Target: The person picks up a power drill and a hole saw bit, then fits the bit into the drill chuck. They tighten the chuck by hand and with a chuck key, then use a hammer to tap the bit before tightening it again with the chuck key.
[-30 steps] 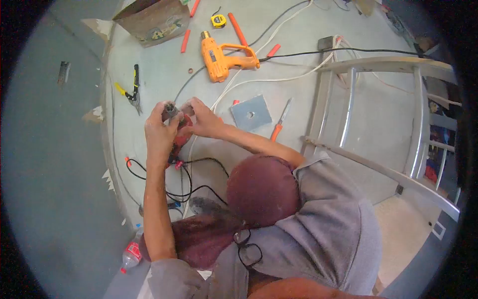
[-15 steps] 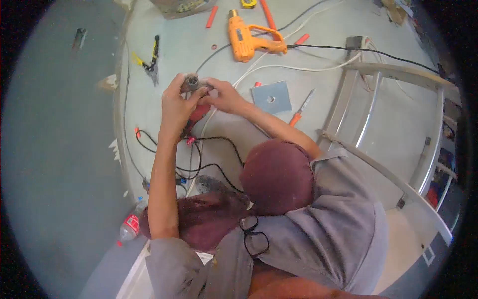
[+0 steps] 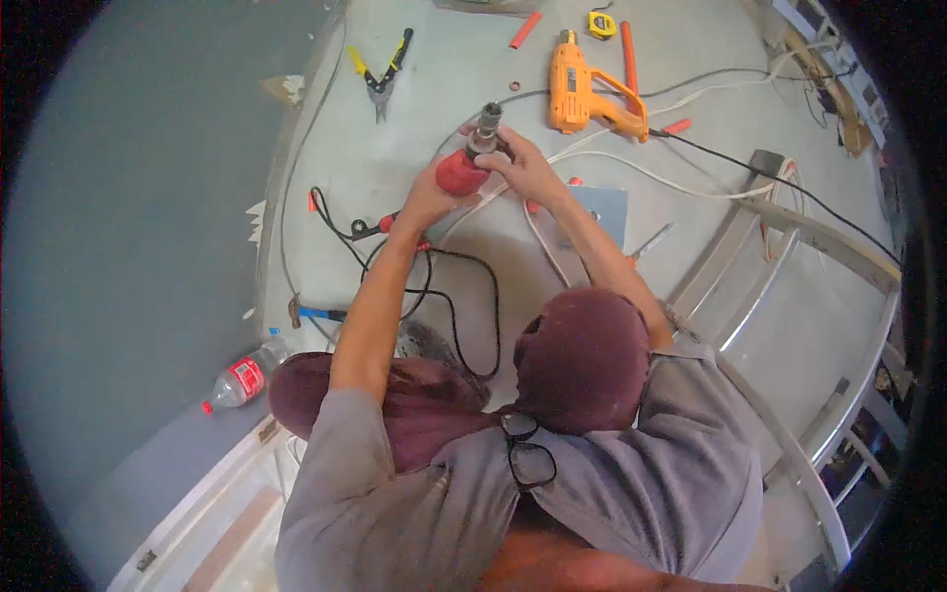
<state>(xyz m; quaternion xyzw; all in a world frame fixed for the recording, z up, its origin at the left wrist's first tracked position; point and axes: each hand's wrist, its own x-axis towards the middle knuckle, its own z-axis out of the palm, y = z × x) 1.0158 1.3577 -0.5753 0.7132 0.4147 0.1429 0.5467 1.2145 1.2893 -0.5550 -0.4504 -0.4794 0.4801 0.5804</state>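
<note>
L hand [image 3: 429, 197] is wrapped tight round the red body of the power tool [image 3: 460, 173]. R hand [image 3: 528, 170] has fingers curled on its grey nose. Tool's held above the floor [image 3: 444, 59], nearer its left edge, w/ orange heat gun [image 3: 580, 84] lying toward the far edge & black cord [image 3: 434, 286] looped below.

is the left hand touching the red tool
Touching. The head view shows the left hand gripping the red tool by its lower end, with no gap.

One red power tool [image 3: 462, 170], one orange heat gun [image 3: 582, 84], one tape measure [image 3: 600, 25], one pair of pliers [image 3: 380, 74], one plastic bottle [image 3: 237, 380], one metal plate [image 3: 607, 205], one hammer [image 3: 311, 314], one pair of glasses [image 3: 528, 459]. Two hands: left hand [image 3: 426, 197], right hand [image 3: 528, 168].
</note>
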